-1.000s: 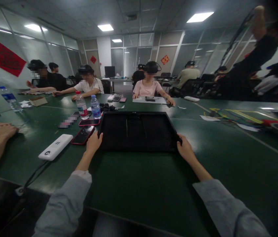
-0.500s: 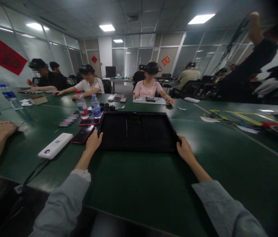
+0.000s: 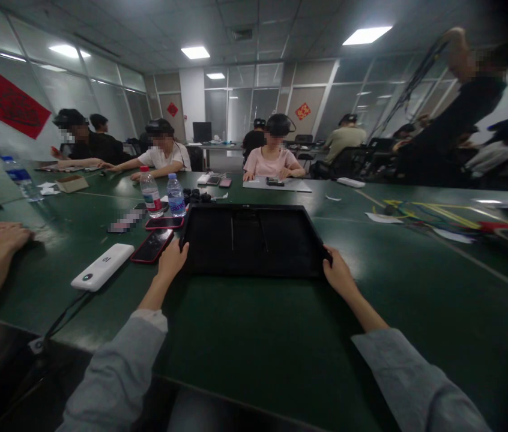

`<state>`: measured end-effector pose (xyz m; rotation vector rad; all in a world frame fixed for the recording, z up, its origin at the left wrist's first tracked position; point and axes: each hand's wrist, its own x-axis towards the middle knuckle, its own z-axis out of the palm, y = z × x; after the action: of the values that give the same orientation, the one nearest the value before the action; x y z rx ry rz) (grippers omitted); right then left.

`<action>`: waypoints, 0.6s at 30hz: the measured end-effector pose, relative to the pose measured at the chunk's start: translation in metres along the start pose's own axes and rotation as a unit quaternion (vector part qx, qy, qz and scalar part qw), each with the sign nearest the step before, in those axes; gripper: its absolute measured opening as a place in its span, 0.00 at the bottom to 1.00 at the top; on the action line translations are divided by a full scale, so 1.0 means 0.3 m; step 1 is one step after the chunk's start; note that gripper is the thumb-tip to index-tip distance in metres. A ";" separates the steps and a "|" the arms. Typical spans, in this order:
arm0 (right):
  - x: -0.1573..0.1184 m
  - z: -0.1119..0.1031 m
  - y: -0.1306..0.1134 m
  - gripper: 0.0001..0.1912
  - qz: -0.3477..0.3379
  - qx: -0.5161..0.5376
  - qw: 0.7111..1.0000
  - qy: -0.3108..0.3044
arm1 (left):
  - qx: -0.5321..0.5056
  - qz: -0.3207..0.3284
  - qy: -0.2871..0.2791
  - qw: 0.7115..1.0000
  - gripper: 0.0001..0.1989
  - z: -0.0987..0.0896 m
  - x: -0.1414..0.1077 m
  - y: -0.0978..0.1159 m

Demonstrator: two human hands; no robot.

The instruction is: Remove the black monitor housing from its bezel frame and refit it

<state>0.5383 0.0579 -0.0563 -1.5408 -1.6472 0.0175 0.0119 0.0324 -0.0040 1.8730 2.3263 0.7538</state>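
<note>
In front of me on the green table is a shallow black tray with a raised rim. Two thin pale lines run along its inside, and a darker recessed patch shows near the far edge. My left hand is closed on the left rim, thumb on top. On the opposite side my right hand grips the right rim, its fingers partly hidden behind the edge. Just left of my left hand lie a phone with a red edge and another phone beyond it.
A white power bank with a cable lies at left, near another person's hands. Two bottles stand behind the phones. Yellow and green wires lie at right. Across the table sits a person in pink at a grey board.
My hands and the tray hold almost still. The person in pink across the table has drawn one arm inward to the board. At far right, a raised arm holding cables has shifted slightly.
</note>
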 end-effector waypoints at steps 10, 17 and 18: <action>-0.006 -0.004 -0.012 0.27 -0.003 -0.001 1.000 0.009 | -0.007 0.109 0.134 0.985 0.29 0.025 -0.003 -0.001; -0.006 -0.005 -0.024 0.26 -0.004 0.008 1.000 0.015 | -0.011 0.129 0.088 0.988 0.34 0.018 -0.003 -0.003; -0.006 -0.005 -0.025 0.26 -0.003 0.010 1.000 0.017 | -0.013 0.125 0.082 0.989 0.34 0.017 -0.002 -0.004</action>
<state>0.5327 0.0538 -0.0523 -1.5126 -1.6201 0.0053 0.0128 0.0334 -0.0091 2.1956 2.1800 0.9947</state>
